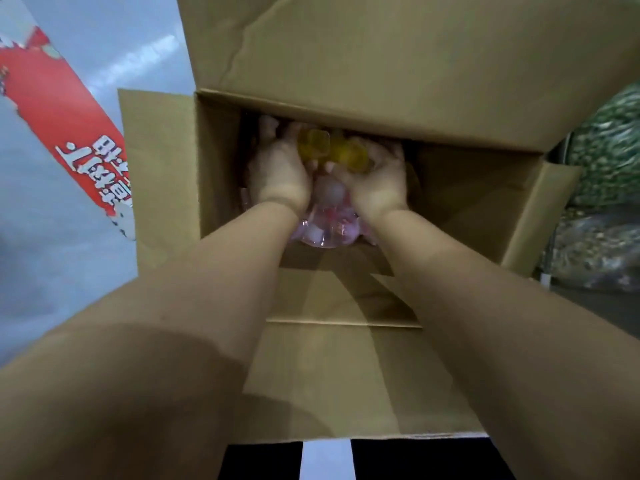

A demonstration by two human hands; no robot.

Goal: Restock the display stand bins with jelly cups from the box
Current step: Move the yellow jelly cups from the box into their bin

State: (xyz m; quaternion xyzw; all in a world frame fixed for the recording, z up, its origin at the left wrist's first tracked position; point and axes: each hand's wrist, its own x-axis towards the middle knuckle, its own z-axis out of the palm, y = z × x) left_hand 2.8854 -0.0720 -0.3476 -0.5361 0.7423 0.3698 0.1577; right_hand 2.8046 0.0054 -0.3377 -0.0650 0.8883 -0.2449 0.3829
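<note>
Head view, both hands' fingers (294, 140) cupping yellow jelly cups (332, 150), inside box (467, 188)

box (467, 209): brown cardboard, flaps open, seen from above.
yellow jelly cups (332, 150): clustered at the box's far wall.
pink jelly cups (325, 226): translucent, nearer side.

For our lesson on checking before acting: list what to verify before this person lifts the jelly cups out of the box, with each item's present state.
1. Both hands in the box: ok.
2. Left hand cupped round the yellow jelly cups: ok.
3. Right hand cupped on the other side: ok.
4. Flaps clear of the way up: ok.
5. Pink jelly cups left below: ok.
6. Display stand bin ready: cannot tell, not in view.
</note>
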